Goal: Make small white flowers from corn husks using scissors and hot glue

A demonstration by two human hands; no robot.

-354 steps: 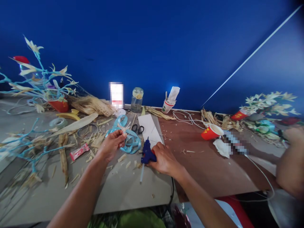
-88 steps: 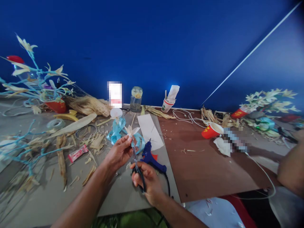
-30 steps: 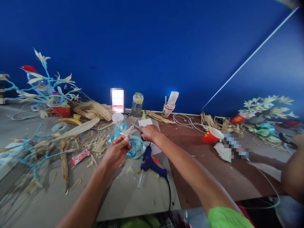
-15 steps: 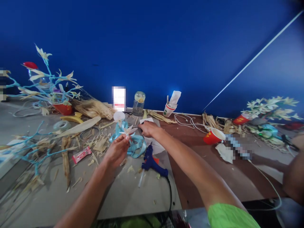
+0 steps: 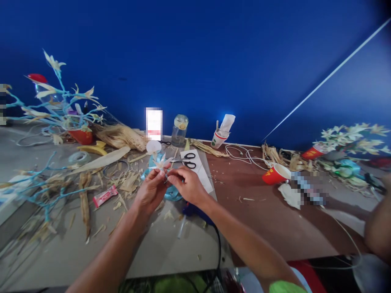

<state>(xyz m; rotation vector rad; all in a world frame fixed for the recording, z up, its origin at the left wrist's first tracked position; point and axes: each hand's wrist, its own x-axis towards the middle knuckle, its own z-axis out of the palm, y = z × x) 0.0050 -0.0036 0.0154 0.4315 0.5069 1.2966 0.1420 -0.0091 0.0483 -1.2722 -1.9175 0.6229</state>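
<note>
In my left hand [image 5: 151,189] is a pale husk flower [image 5: 159,163], pinched between thumb and fingertips with its petals pointing up. My right hand [image 5: 187,185] is closed in a pinch right beside the left fingertips, below the flower; what lies between its fingers is too small to make out. Just beyond the right hand, black-handled scissors [image 5: 190,160] rest on white paper [image 5: 204,176]. Light blue ribbon [image 5: 172,193] lies under and behind both hands. A blue glue gun [image 5: 198,212] is partly hidden beneath my right wrist.
Husk scraps [image 5: 130,183] and a pink wrapper [image 5: 105,196] lie to the left. Blue-wrapped branches with husk flowers stand in a red cup [image 5: 81,136]. A glass jar [image 5: 179,130] is at the wall. Another red cup [image 5: 276,174] tilts on the right, near another person's arm [image 5: 378,219].
My right hand has let go of the scissors, leaving them on the paper, and has come back left and nearer to meet my left hand at the flower. The left hand still holds the flower.
</note>
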